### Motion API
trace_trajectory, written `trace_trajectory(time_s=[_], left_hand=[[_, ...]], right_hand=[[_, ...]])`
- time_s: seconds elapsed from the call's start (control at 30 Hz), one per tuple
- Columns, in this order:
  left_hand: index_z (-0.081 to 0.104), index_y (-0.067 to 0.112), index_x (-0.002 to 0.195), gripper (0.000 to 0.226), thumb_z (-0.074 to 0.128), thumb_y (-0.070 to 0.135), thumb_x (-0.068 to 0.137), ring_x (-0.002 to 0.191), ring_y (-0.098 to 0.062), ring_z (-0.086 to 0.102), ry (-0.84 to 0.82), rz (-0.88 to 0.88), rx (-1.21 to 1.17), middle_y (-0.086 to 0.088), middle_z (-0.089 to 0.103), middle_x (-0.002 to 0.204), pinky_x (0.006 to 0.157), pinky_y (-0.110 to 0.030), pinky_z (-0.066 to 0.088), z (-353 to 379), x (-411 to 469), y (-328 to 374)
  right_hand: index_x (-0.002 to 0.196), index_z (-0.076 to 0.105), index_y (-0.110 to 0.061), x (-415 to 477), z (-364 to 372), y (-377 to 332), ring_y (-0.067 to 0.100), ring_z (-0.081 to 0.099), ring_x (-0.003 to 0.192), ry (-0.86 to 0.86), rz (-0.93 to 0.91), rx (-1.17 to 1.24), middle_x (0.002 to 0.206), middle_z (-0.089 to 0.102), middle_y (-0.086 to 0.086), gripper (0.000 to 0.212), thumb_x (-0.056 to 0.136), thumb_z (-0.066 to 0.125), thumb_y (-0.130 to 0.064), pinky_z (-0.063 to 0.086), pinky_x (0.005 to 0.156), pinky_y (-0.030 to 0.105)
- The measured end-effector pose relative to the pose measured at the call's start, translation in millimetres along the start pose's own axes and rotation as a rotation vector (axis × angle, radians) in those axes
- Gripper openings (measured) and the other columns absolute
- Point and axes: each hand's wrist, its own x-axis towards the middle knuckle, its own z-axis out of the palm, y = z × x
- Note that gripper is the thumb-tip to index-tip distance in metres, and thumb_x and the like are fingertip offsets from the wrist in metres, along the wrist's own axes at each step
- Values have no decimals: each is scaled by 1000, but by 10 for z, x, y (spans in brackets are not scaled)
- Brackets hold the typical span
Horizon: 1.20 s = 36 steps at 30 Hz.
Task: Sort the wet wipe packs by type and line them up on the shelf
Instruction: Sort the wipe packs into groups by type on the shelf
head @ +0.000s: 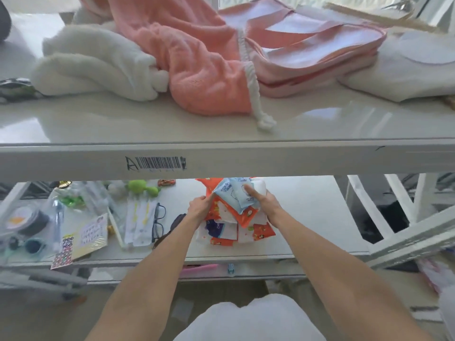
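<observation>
Both hands are down in the heap of wet wipe packs on the lower shelf (307, 217), close together. The right hand (268, 205) grips 2 light-blue packs (232, 195), thumb on top. The left hand (199, 207) pinches the edge of an orange pack (214, 214). At least 3 orange-printed packs lie there, plus 1 purple-marked pack (218, 228). 1 pair of glasses (158, 222) lies to the left.

At centre, the upper shelf's front rail (246, 158) hides the tops of the light blue packs (236, 196) and the orange pack (209, 186). Their print is too blurred to read. Fingertips of the left hand (198, 208) vanish behind these packs. A dark object (3, 20) is cut off at upper left.
</observation>
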Motion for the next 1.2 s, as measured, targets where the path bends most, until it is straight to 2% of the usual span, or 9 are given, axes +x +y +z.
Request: trace_trajectory(time_s=[0.13, 0.23, 0.33, 0.47, 0.57, 0.7, 0.83, 0.97, 1.2], left_hand=[[59, 8, 106, 54, 67, 58, 88, 81, -22, 71, 5, 28, 61, -8, 68, 96, 66, -37, 62, -27, -170, 245], [52, 8, 123, 53, 65, 50, 93, 93, -23, 67, 21, 62, 104, -8, 65, 110, 62, -30, 53, -39, -194, 335], [52, 7, 128, 54, 69, 41, 90, 98, -25, 68, 42, 78, 59, -12, 67, 119, 67, -32, 54, -55, -175, 324], [59, 13, 130, 66, 66, 47, 73, 101, -24, 71, 111, 170, -10, -9, 70, 119, 82, -38, 58, -73, -193, 288], [66, 21, 117, 52, 66, 45, 71, 100, -23, 72, 196, 210, -75, -3, 73, 112, 94, -49, 57, -89, -155, 250], [64, 19, 116, 51, 70, 52, 78, 101, -22, 71, 258, 244, -177, -5, 72, 116, 88, -43, 59, -46, -321, 272], [54, 21, 125, 82, 74, 74, 66, 103, -24, 70, 240, 256, -178, -4, 66, 120, 88, -46, 60, 36, -495, 315], [52, 24, 123, 67, 82, 58, 74, 106, -22, 66, 228, 343, -80, -9, 61, 125, 84, -37, 61, 158, -595, 310], [43, 33, 138, 90, 75, 73, 64, 116, -28, 59, 384, 407, 192, -10, 36, 139, 102, -52, 50, 362, -722, 369]], right_hand=[[128, 53, -30, 382, -193, 104, 21, 68, 111, 143, -22, -184, 122, 70, -1, 107, 40, 89, -79, 54, 101, 46], [125, 47, -24, 227, -130, -96, 22, 73, 105, 74, -60, -146, 121, 70, 5, 98, 49, 97, -61, 59, 93, 44], [128, 43, -15, 153, -144, -130, 17, 73, 96, 4, -82, -127, 110, 72, 0, 78, 73, 91, -38, 58, 81, 32], [146, 34, -22, 149, -184, -20, 17, 66, 115, 62, -72, -193, 132, 62, -2, 100, 70, 87, -59, 52, 101, 38], [158, 25, -36, 103, -164, 43, 20, 56, 126, 142, -108, -264, 138, 50, -4, 110, 69, 79, -72, 45, 110, 42], [139, 52, -50, 113, -143, 83, 24, 57, 128, 212, -161, -444, 146, 49, 5, 91, 61, 63, -94, 49, 108, 51], [135, 63, -37, -5, -64, -37, 29, 40, 140, 322, -203, -638, 149, 43, 8, 73, 75, 68, -78, 34, 115, 53], [132, 67, -30, -38, -3, -55, 28, 37, 139, 379, -232, -676, 143, 45, 8, 70, 77, 72, -72, 32, 111, 49], [122, 74, -31, -61, -55, 4, 32, 44, 130, 453, -238, -603, 138, 51, 11, 34, 101, 54, -47, 36, 106, 48]])
